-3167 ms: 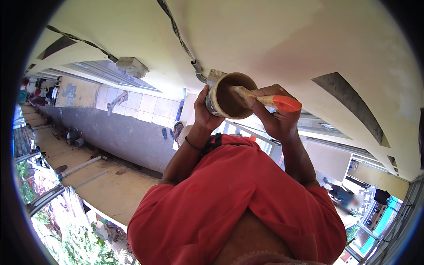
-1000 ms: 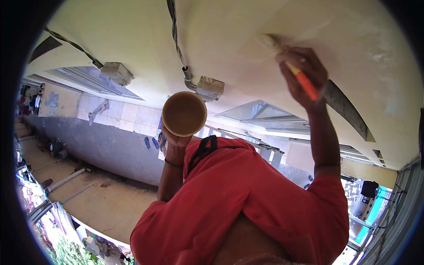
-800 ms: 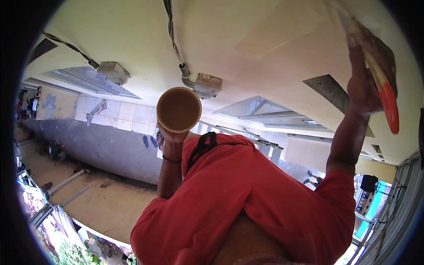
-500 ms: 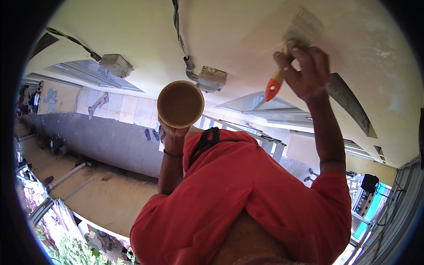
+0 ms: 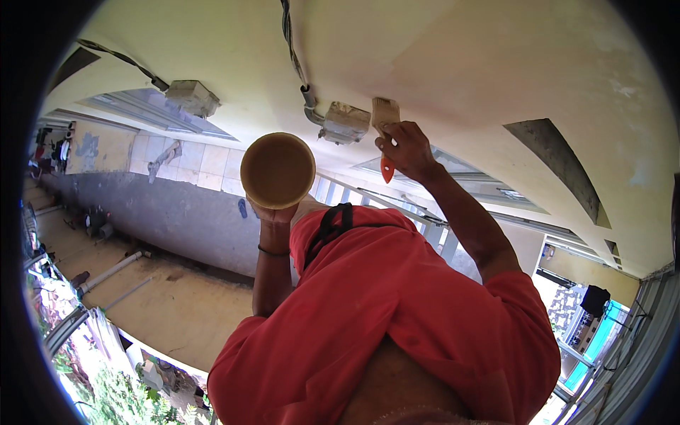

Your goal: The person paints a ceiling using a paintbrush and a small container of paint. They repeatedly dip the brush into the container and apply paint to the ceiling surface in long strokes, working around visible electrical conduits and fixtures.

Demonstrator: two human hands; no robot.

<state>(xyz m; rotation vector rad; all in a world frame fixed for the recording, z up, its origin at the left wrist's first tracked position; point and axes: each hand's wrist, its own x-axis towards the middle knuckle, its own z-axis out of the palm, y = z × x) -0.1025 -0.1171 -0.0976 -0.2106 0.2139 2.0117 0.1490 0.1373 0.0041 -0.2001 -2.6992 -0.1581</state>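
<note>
Our right hand [image 5: 405,149] has moved left, fingers clamped around the orange-handled flat paintbrush [image 5: 386,127]; our left hand [image 5: 275,212] grips the round tan cup [image 5: 278,170].

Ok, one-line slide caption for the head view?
Right hand presses a paintbrush to the cream ceiling; left hand holds a paint cup.

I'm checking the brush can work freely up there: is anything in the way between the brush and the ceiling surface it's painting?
Nothing lies between them: the brush in the right hand already has its bristles against the ceiling. Just to its left, though, a junction box with a cable sits on that surface.
</note>
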